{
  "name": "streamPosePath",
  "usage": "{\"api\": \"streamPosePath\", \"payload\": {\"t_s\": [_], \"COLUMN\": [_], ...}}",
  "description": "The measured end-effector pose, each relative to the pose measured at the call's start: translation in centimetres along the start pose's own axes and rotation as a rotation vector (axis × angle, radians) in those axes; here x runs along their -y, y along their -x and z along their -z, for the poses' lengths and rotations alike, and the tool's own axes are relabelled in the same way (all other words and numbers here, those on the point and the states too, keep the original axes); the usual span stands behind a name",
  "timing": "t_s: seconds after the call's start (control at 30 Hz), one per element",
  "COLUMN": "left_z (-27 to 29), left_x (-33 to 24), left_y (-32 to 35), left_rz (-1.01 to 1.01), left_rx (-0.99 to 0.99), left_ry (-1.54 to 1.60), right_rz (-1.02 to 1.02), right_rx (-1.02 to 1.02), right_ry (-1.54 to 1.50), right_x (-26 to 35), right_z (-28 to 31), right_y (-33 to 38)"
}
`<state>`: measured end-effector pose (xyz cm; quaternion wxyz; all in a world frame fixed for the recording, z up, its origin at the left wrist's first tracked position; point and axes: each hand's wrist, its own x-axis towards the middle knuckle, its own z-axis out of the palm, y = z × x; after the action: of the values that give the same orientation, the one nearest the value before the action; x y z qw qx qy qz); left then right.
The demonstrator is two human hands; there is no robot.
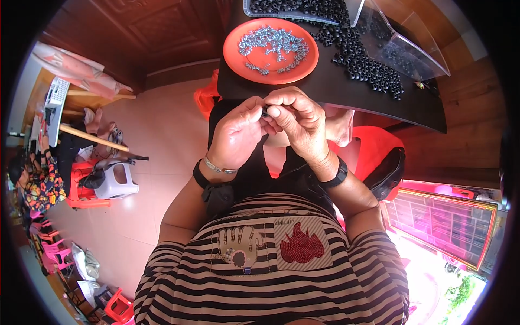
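Note:
My left hand [236, 134] and my right hand [298, 120] meet just below the black board [336, 86] on my lap. Between their fingertips they pinch a small black ring-shaped part [265, 112]; most of it is hidden by my fingers. Just beyond my hands lies an orange plate [311, 59] with several small silver screws [273, 46]. A heap of small black rings [360, 59] spreads over the board to the right of the plate.
A clear plastic tray [401, 46] lies tilted at the board's far right, and another tray of black parts [292, 11] stands at the far edge. A white stool [116, 181] and red stools stand on the pink floor at left, near another person [38, 181].

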<state>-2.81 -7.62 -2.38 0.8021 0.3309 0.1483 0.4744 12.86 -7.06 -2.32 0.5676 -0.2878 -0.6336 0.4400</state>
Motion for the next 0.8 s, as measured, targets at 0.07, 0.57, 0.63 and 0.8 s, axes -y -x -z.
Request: {"api": "streamPosePath", "payload": {"t_s": [0.07,0.57,0.63,0.8], "left_z": [0.14,0.18,0.13,-0.12], "left_x": [0.17,0.00,-0.01,0.01], "left_y": [0.04,0.06,0.13,0.35], "left_rz": [-0.008,0.027,0.025,0.026], "left_rx": [-0.027,0.015,0.010,-0.015], "left_ry": [0.035,-0.056,-0.053,-0.042], "right_rz": [0.108,0.256,0.242,0.335], "right_rx": [0.011,-0.054,-0.054,-0.074], "right_ry": [0.100,0.377,0.374,0.457], "right_x": [0.01,0.03,0.04,0.17], "right_z": [0.04,-0.32,-0.41,-0.51], "right_y": [-0.04,0.70,0.80,0.81]}}
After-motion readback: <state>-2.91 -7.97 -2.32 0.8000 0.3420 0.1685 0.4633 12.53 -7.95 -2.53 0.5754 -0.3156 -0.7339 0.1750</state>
